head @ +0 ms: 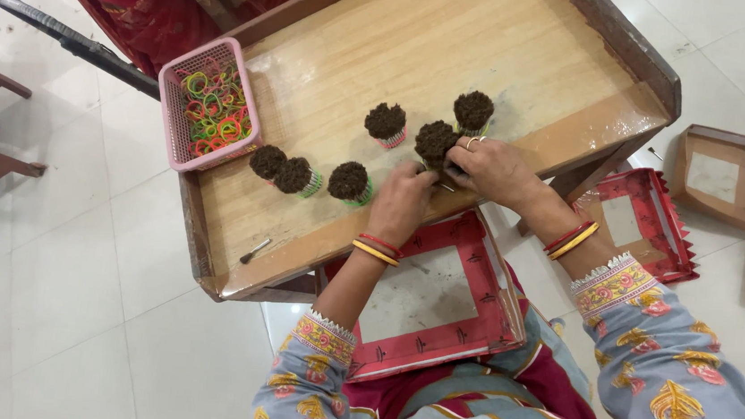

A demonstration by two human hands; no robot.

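Both hands met at one dark brown bundle (435, 140) near the table's (424, 34) front edge. Left hand (401, 201) closed around its lower part from 7 o'clock; right hand (490, 169) clamped on it from 4 o'clock, a ring showing on one finger. Bundle stood upright between them, its rough, tufted top clear of the fingers, base hidden by the grip. Looked like a tight bunch of thin sticks seen end-on, round and dark brown. Five similar bundles stood free on the table: one (473, 110) just beside, at 1 o'clock of the held one; one (385, 123) near, at 9 o'clock, pink band at its base; three (308, 174) in a row farther off at 8 o'clock, green bands visible on two. Pink mesh basket (168, 111) of coloured elastic bands sat at the table's far left, well apart from the hands.
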